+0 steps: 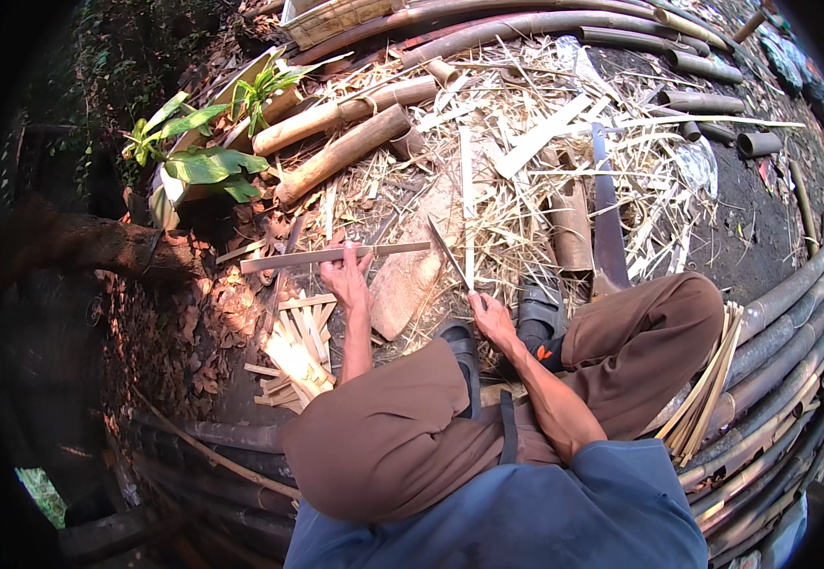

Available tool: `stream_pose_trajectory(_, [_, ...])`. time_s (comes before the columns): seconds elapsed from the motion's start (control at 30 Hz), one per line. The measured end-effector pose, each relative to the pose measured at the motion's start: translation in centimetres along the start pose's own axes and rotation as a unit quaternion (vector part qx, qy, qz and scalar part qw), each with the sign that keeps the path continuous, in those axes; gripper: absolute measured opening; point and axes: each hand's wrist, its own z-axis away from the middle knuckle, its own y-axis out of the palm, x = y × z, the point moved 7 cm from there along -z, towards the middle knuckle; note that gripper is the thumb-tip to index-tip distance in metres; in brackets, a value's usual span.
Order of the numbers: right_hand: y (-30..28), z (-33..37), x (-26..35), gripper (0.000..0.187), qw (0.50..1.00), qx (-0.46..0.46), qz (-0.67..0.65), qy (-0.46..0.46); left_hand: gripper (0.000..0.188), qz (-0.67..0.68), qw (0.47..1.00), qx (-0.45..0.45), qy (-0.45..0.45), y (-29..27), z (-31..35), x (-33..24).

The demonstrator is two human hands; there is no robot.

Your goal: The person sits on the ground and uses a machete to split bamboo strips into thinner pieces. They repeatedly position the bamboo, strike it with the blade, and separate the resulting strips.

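My left hand (346, 277) is closed around a flat bamboo strip (298, 257), which lies level across my fingers and reaches right toward the knife. In my right hand (494, 318) is a knife (447, 251), its blade slanting up and left so that the tip comes near the strip's right end; whether they touch I cannot tell. Beneath both hands a long pale block (410, 280) rests on the ground. Under my left forearm lies a pile of short split bamboo pieces (298, 351).
A saw (607, 204) with a long dark blade lies beyond my right foot, beside a bamboo half (571, 223). Shavings (516, 204) cover the ground ahead. Cut bamboo lengths (344, 155) lie at the far left near green leaves (213, 163). Bamboo poles (782, 327) and thin strips (711, 394) flank my right side.
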Motion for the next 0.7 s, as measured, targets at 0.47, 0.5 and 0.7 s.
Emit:
stream_pose_trajectory(0.47, [1.8, 5.9, 9.7, 0.042, 0.977, 0.066, 0.005, -0.201, 0.036, -0.260, 0.958, -0.062, 0.106, 0.1, 3.1, -1.0])
stream_pose_trajectory(0.5, [2.2, 5.3, 7.8, 0.042, 0.987, 0.043, 0.017, -0.153, 0.037, -0.289, 0.950, -0.057, 0.105, 0.2, 3.5, -1.3])
stream_pose_trajectory(0.7, [1.6, 4.1, 7.0, 0.045, 0.992, 0.067, 0.070, -0.077, 0.037, -0.214, 0.968, -0.074, 0.111, 0.1, 3.5, 0.0])
